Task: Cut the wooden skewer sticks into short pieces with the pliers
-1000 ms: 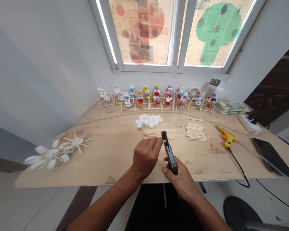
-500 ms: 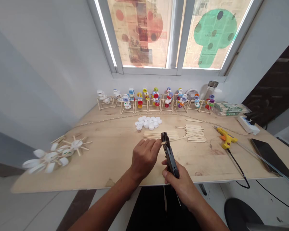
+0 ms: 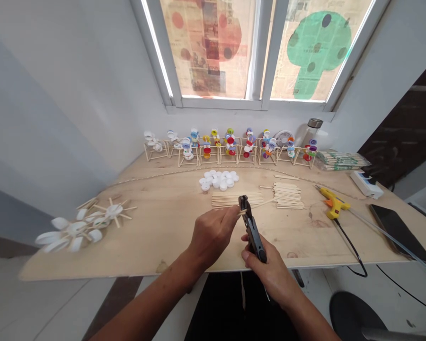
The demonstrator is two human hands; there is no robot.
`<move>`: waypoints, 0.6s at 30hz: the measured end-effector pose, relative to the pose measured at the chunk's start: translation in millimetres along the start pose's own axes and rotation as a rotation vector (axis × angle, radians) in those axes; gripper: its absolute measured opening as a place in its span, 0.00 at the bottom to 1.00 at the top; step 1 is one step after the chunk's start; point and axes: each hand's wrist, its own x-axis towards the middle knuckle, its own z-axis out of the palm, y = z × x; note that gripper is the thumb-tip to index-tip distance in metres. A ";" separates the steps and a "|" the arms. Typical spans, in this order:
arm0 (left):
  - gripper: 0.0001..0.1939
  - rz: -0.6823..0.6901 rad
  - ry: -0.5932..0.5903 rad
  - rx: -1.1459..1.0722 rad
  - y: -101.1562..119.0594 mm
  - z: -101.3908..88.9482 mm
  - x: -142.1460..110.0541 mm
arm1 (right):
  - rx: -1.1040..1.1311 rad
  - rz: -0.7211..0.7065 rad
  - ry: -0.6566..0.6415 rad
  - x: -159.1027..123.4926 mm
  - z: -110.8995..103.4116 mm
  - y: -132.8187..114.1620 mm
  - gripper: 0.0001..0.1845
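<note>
My left hand [image 3: 213, 234] pinches a thin wooden stick [image 3: 266, 202] by its near end, above the plywood table [image 3: 156, 237]. My right hand [image 3: 268, 267] grips the handles of black pliers [image 3: 251, 228], whose jaws close on the stick right beside my left fingertips. The stick runs up and to the right, over a row of similar sticks [image 3: 230, 199] lying flat behind the hands. A cluster of white bottle caps [image 3: 218, 180] lies farther back.
A stack of flat wooden sticks [image 3: 287, 195] and a yellow glue gun [image 3: 334, 203] with black cord lie right. A power strip [image 3: 368, 184] and phone [image 3: 397, 226] sit far right. Cap-and-stick models [image 3: 230, 144] line the wall; white spoon wheels [image 3: 81, 226] lie left.
Both hands with the pliers and stick have shifted slightly toward me and to the right; the grip on each is unchanged.
</note>
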 end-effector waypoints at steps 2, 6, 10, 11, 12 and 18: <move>0.06 0.000 -0.015 -0.037 -1.0 -1.3 0.6 | -0.010 0.004 -0.008 -0.1 -0.6 -0.6 0.13; 0.09 -0.010 -0.053 -0.061 -1.4 -5.3 4.0 | -0.035 0.004 -0.001 -0.6 -1.6 -1.0 0.14; 0.10 -0.017 -0.072 -0.045 -1.4 -6.6 4.3 | -0.095 -0.019 0.032 -0.2 -2.9 -1.0 0.14; 0.09 -0.020 -0.075 -0.052 -1.6 -6.4 3.7 | -0.116 -0.025 0.044 0.1 -3.2 -1.1 0.13; 0.09 -0.025 -0.076 -0.063 -1.9 -6.1 3.0 | -0.137 -0.029 0.056 0.6 -3.6 -1.1 0.13; 0.09 -0.058 -0.095 -0.106 -3.4 -4.7 0.8 | -0.220 -0.061 0.076 2.9 -3.7 -2.0 0.13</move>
